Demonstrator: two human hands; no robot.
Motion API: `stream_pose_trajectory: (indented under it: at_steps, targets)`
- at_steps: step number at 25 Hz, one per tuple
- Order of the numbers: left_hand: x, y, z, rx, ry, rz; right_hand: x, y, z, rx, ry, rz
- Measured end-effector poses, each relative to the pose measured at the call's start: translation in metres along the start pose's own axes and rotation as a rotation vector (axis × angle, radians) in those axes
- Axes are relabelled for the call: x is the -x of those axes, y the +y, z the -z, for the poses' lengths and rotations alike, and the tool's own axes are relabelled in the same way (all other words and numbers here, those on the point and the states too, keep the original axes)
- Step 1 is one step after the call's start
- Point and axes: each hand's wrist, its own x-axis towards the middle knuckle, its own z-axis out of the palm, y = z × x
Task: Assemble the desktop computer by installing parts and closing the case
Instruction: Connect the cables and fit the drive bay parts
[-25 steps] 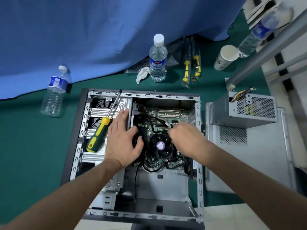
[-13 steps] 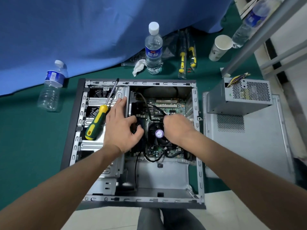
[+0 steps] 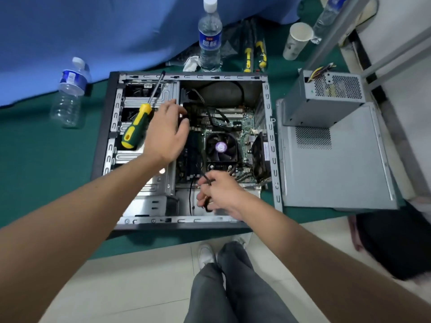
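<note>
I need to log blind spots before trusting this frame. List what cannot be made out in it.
- Head view: the motherboard left edge, covered by the left hand.
- The black cable end, hidden inside the right hand.
- The water bottle top, cut off by the upper edge.
- Board labels, too small.

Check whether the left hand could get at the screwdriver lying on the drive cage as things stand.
Probably yes. The left hand sits right beside the screwdriver, holding nothing, and nothing covers the handle. The right hand is busy pinching black cables lower in the case.
</note>
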Motion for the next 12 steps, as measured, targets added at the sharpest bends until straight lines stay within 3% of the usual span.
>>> stream_pose_trajectory:
  at_steps: [4,7,12]
  targets:
    - [0.041,-0.016,0.005,-0.155,-0.073,-0.152,0.016,0.004,0.01,0.018,-0.143,-0.062]
    - [0.046,-0.025,0.009,-0.209,-0.089,-0.211,0.012,0.006,0.009,0.129,-0.063,-0.059]
    - [0.046,-0.029,0.003,-0.238,-0.005,-0.243,-0.013,0.003,0.005,0.467,-0.009,0.131]
